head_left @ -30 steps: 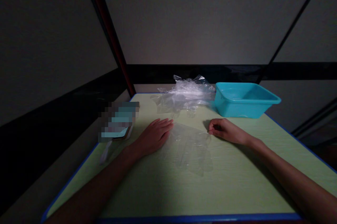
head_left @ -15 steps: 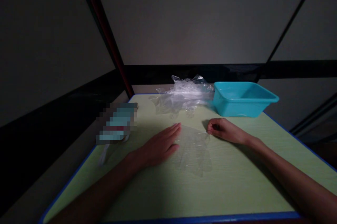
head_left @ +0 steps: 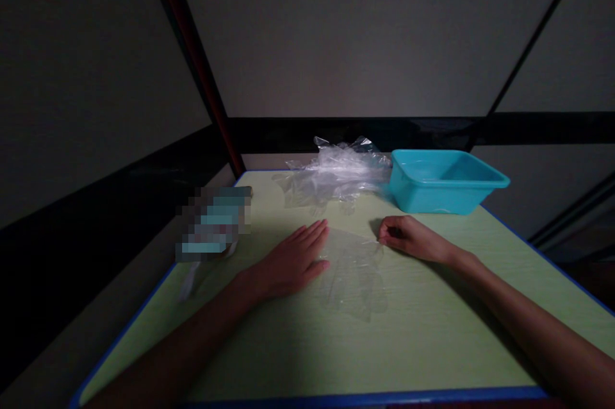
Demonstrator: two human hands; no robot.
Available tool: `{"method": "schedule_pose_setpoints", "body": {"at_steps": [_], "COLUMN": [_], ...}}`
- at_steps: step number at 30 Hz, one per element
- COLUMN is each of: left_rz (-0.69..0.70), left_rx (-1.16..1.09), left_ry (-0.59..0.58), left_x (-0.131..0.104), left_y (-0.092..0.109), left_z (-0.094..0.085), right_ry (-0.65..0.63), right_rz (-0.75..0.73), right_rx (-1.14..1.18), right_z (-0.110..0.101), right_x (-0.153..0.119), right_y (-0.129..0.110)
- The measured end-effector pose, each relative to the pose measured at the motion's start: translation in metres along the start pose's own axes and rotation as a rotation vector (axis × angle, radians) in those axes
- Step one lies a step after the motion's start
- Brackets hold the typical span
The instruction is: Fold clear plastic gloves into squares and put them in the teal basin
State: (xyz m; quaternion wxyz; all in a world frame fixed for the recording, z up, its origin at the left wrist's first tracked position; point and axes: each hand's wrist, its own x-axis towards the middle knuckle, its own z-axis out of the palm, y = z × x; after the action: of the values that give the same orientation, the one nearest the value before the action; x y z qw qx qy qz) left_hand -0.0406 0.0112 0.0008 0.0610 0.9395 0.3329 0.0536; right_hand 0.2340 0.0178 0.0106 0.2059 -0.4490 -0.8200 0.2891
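Note:
A thin, clear disposable plastic glove (head_left: 353,274) lies flat in the middle of the table, its finger-shaped ends pointing toward me. My left hand (head_left: 293,261) rests palm down at the glove's left edge, fingers stretched out and thumb apart. At the upper right corner, my right hand (head_left: 406,236) is closed in a pinch on the glove's edge. Beyond both hands sits a crumpled pile of clear plastic gloves (head_left: 336,172), some with finger shapes hanging toward me.
A turquoise plastic basin (head_left: 432,194) stands at the back right, beside the pile. On the left edge lies a pixelated, phone-like object (head_left: 216,223) with something whitish under it. The pale green table (head_left: 298,358) has a blue rim; walls close in behind and left.
My left hand's fingers have spread slightly and shifted a little at the glove's left edge. My right hand and the glove stay nearly still.

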Motion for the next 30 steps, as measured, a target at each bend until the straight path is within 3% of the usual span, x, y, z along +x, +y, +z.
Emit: {"method": "schedule_pose_setpoints", "body": {"at_steps": [8,19,30], "left_rz": [-0.014,-0.185,-0.197], "left_rx": [-0.049,-0.467,-0.482], "left_ry": [-0.019,0.348,0.405], "left_x": [-0.001,0.001,0.002], "left_y": [-0.005,-0.02,-0.017], "left_z": [0.0,0.003,0.002], "right_ry": [0.004,-0.004,-0.027], "right_rz": [0.002,-0.042,-0.079], "right_rx": [-0.01,-0.091,-0.147], "right_z": [0.001,0.0,0.001], "right_x": [0.001,-0.001,-0.004], "right_y": [0.002,0.0,-0.002]}}
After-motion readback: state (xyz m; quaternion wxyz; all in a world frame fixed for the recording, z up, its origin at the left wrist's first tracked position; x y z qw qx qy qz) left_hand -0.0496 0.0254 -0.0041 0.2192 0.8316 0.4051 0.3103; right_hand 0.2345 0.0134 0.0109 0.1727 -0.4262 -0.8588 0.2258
